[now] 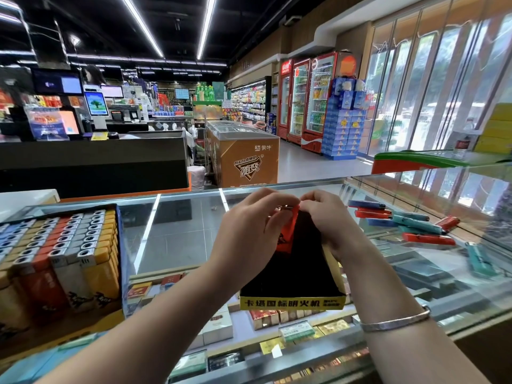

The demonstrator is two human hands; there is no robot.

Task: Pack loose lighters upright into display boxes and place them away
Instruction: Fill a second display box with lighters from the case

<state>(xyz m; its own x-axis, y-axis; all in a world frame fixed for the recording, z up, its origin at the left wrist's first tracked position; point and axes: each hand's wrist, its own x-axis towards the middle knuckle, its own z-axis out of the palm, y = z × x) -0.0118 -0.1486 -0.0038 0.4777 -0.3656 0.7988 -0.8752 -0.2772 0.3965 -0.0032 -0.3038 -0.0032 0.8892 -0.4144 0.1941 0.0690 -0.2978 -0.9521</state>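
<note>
Between the two sets of fingertips, at the far end of the display box (pixel 293 275), a red lighter (pixel 286 231) stands roughly upright, its top tilted slightly right. Left hand (pixel 249 234): fingers curled, tips pinching the lighter's upper left edge near its metal head. Right hand (pixel 329 220): fingers bent inward, thumb and forefinger closed on the lighter's top from the right. Both hands meet at the lighter's head; its lower body drops into the dark interior of the box. Whether its base touches the box floor cannot be told.

Box: black inside, yellow front lip with printed characters, open top, lying on the glass counter (pixel 177 234) with its front toward the person. No other lighters are visible inside it; the far corner is hidden behind the hands.

Right wrist carries a silver bangle (pixel 396 320).

Right of the hands, on the glass: a loose heap of lighters (pixel 407 223), red, blue and teal, lying flat and crossing one another. One teal lighter (pixel 479 259) lies apart, nearer the person.

Left of the hands: a full display box (pixel 58 261), lighters packed upright in rows, orange, grey, red, tan and pale blue, metal heads up.

Under the glass: cigarette packs (pixel 266 317) on shelves with price tags.

Beyond the counter: shop floor, an orange chest freezer (pixel 243 159), drink coolers (pixel 307 98), checkout screens on the left.
</note>
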